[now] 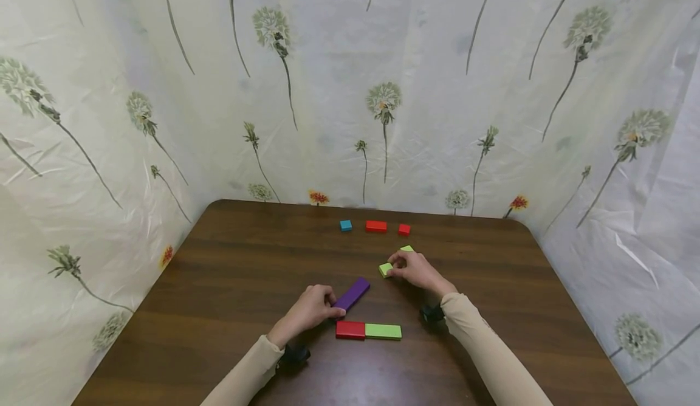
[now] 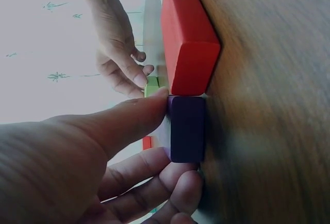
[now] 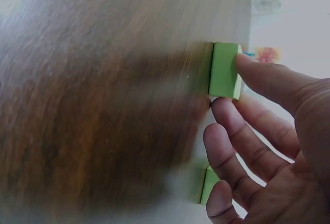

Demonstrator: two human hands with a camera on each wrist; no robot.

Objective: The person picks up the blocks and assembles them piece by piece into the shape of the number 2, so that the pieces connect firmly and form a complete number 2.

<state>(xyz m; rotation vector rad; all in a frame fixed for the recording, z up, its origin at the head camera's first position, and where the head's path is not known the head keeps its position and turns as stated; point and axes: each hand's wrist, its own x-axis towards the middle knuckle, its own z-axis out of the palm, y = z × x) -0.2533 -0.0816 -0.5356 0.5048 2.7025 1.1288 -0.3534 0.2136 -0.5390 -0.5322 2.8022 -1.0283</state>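
My left hand [image 1: 312, 309] pinches the near end of a long purple block [image 1: 352, 293], lying at a slant on the table. In the left wrist view, thumb and fingers flank the purple block's end [image 2: 187, 130], with the red block [image 2: 191, 38] right beside it. On the table just in front, that red block [image 1: 350, 330] meets a light green block [image 1: 383, 331] end to end in a row. Farther off, my right hand [image 1: 417, 270] pinches a small light green block [image 1: 385, 270] by its edges. Behind those fingers another green block [image 1: 407, 248] is partly hidden.
Toward the far edge of the brown wooden table [image 1: 246, 254] lie a small blue block [image 1: 346, 225], a longer red block [image 1: 376, 226] and a small red block [image 1: 404, 229]. A flower-print curtain [image 1: 328, 90] surrounds the back and sides.
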